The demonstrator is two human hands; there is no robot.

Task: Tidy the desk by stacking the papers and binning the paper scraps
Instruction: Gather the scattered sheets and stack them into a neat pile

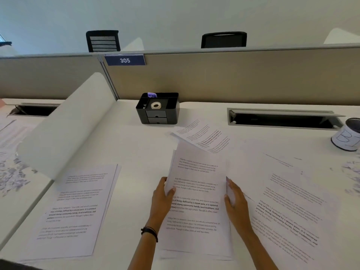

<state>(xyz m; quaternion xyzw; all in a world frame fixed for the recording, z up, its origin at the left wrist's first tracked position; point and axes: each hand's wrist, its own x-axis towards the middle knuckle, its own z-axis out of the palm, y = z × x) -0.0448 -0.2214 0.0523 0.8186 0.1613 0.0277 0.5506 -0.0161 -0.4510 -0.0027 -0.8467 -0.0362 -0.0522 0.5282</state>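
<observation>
A stack of printed papers (196,201) stands on its lower edge in the middle of the white desk (136,145), tilted up toward me. My left hand (162,199) grips its left edge, thumb on the front. My right hand (236,201) holds its right edge. More printed sheets lie flat: a small pile at the left (76,207), a sheet behind the stack (206,135), and sheets at the right (288,201). Torn paper scraps (352,172) lie at the far right edge. A white bin with black lettering (347,136) stands at the right.
A black desk organiser (157,109) with a tape roll stands at the back. A cable slot (282,119) is cut into the desk right of it. A curved white divider (74,123) separates a neighbouring desk at the left, where more scraps (13,176) lie. A beige partition rises behind.
</observation>
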